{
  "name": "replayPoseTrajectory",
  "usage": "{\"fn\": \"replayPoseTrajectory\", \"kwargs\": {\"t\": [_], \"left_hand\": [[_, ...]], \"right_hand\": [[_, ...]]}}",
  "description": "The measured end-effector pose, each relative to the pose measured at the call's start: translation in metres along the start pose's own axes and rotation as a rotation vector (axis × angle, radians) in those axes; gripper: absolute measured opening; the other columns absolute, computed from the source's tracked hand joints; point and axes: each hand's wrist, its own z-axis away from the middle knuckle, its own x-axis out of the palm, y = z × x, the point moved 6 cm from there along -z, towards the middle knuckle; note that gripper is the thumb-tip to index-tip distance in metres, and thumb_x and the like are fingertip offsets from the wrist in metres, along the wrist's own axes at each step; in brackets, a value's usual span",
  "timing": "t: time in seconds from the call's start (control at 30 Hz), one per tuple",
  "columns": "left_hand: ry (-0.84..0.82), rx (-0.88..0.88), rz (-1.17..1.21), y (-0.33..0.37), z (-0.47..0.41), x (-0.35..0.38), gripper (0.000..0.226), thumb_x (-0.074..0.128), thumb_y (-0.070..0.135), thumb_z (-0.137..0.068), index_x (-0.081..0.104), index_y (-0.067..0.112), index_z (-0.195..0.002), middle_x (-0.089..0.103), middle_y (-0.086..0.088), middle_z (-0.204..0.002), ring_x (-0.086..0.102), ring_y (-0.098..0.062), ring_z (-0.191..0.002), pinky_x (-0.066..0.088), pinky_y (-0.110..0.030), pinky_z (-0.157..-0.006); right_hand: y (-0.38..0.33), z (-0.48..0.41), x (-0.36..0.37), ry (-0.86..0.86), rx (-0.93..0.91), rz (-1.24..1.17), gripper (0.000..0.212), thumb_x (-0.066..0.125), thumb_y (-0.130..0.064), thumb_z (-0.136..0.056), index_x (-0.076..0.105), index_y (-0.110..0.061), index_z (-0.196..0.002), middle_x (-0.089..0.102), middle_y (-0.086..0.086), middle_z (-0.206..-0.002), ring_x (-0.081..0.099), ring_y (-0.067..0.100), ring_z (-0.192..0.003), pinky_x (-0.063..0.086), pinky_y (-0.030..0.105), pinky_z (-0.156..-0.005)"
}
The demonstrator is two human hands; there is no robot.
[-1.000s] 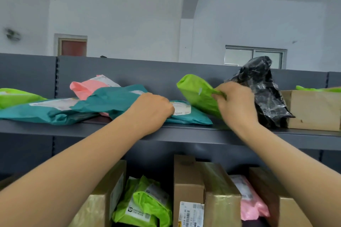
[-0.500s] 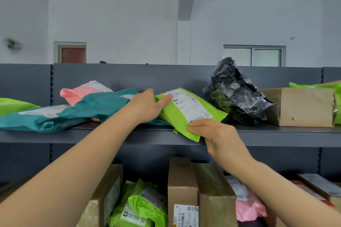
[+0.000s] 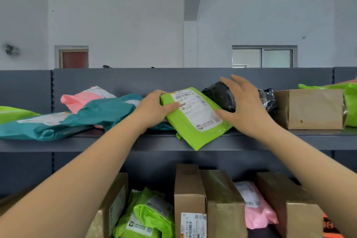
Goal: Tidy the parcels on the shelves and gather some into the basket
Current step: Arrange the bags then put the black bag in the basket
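On upper shelf [image 3: 58, 145], green parcel [image 3: 195, 121], left hand [image 3: 154, 108] gripping its corner, right hand [image 3: 247, 106] spread, thumb touching it

On the shelf [image 3: 289, 142] a mailer [image 3: 193, 131] lies tilted, its near corner hanging over the front edge. The left hand [image 3: 152, 110] grips its left end; the right hand [image 3: 249, 108] is at its right edge, in front of a bundle [image 3: 220, 94]. Just right of the bundle stands a box [image 3: 309, 109]. Left of the mailer lies an overlapping pile [image 3: 104, 112]. Below, cartons [image 3: 190, 185] and bags [image 3: 152, 216] stand side by side.
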Motion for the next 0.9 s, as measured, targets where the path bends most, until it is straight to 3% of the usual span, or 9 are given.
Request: {"fn": "replayPoseTrajectory", "kwargs": {"t": [0.13,0.23,0.33,0.43,0.57,0.63,0.77,0.83,0.9], "left_hand": [[-0.005,-0.006,-0.049,0.002,-0.006,0.002,0.046,0.067,0.040,-0.084,0.052,0.018,-0.122,0.060,0.001,-0.116,0.057,-0.019,-0.107,0.047,-0.037,-0.095],[0.016,-0.017,-0.057,0.004,-0.014,0.006,0.044,0.067,0.042,-0.083,0.055,0.017,-0.117,0.062,-0.003,-0.114,0.058,-0.024,-0.108,0.048,-0.042,-0.095],[0.041,-0.049,-0.006,0.008,-0.024,0.014,0.044,0.070,0.042,-0.080,0.057,0.015,-0.111,0.063,-0.006,-0.111,0.060,-0.027,-0.105,0.051,-0.043,-0.092],[0.058,-0.094,0.034,0.012,-0.035,0.025,0.039,0.072,0.037,-0.080,0.056,0.014,-0.106,0.062,-0.009,-0.110,0.061,-0.029,-0.102,0.053,-0.043,-0.088],[0.084,-0.145,0.015,0.015,-0.046,0.037,0.036,0.070,0.036,-0.081,0.057,0.013,-0.106,0.062,-0.011,-0.109,0.062,-0.031,-0.101,0.053,-0.042,-0.087],[0.095,-0.152,0.011,0.017,-0.048,0.040,0.030,0.066,0.039,-0.083,0.059,0.013,-0.096,0.065,-0.011,-0.105,0.064,-0.031,-0.097,0.053,-0.041,-0.087],[-0.035,-0.149,0.189,0.020,-0.052,0.046,0.040,0.047,0.038,-0.095,0.064,0.004,-0.084,0.071,-0.016,-0.097,0.070,-0.030,-0.087,0.054,-0.039,-0.087],[-0.170,-0.138,0.147,0.022,-0.046,0.043,0.030,0.042,0.030,-0.098,0.062,0.009,-0.098,0.065,-0.010,-0.107,0.064,-0.024,-0.099,0.050,-0.033,-0.088],[-0.229,-0.120,-0.140,0.020,-0.041,0.030,0.037,0.040,0.029,-0.099,0.051,0.012,-0.129,0.051,-0.006,-0.133,0.047,-0.022,-0.124,0.040,-0.032,-0.100]], "right_hand": [[0.019,-0.020,0.008,-0.253,0.032,0.312,0.099,0.068,-0.019,-0.074,0.008,-0.044,-0.148,-0.003,-0.003,-0.159,-0.002,0.030,-0.146,0.010,0.058,-0.115],[0.026,-0.031,0.011,-0.387,0.026,0.420,0.091,0.068,-0.023,-0.074,0.016,-0.045,-0.146,0.013,0.000,-0.155,0.015,0.031,-0.142,0.020,0.060,-0.110],[0.029,-0.042,0.003,-0.322,0.063,0.478,0.076,0.069,-0.036,-0.077,0.030,-0.039,-0.142,0.037,0.007,-0.138,0.038,0.033,-0.124,0.038,0.049,-0.100],[0.029,-0.043,-0.001,-0.239,0.118,0.605,0.071,0.066,-0.044,-0.081,0.031,-0.034,-0.141,0.036,0.009,-0.136,0.038,0.033,-0.124,0.036,0.049,-0.098],[0.013,-0.037,-0.001,-0.226,0.103,0.167,0.061,0.065,-0.043,-0.083,0.041,-0.033,-0.139,0.022,0.004,-0.146,0.021,0.029,-0.135,0.026,0.045,-0.109],[-0.010,-0.027,0.006,-0.280,-0.040,-0.009,0.068,0.067,-0.051,-0.079,0.041,-0.035,-0.140,0.017,0.000,-0.152,0.016,0.023,-0.140,0.018,0.040,-0.116],[-0.021,-0.011,0.033,-0.390,-0.197,0.298,0.074,0.058,-0.062,-0.079,0.027,-0.046,-0.144,0.014,-0.009,-0.155,0.009,0.020,-0.143,0.010,0.060,-0.113],[-0.013,-0.013,0.036,-0.379,-0.142,0.342,0.064,0.054,-0.057,-0.084,0.028,-0.048,-0.142,0.019,-0.010,-0.153,0.011,0.021,-0.143,0.010,0.065,-0.110],[-0.004,-0.016,0.036,-0.350,-0.079,0.383,0.057,0.049,-0.056,-0.088,0.030,-0.046,-0.141,0.029,-0.008,-0.148,0.019,0.022,-0.140,0.014,0.068,-0.106]]}}
